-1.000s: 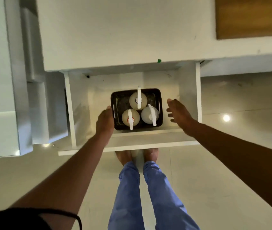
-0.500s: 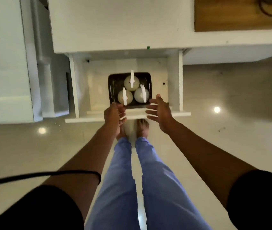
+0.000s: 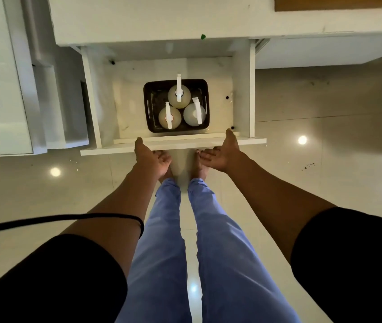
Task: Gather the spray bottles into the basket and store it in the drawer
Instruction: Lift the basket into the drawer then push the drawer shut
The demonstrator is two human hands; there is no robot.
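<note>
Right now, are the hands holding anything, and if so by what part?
Nothing is held. Both hands, left and right, are open at the drawer front; the basket sits free inside.

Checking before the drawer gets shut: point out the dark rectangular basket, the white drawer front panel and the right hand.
Dark rectangular basket (image 3: 148,106), head view, left wall.
White drawer front panel (image 3: 106,150), head view, top edge.
Right hand (image 3: 222,153), head view, open palm.
</note>
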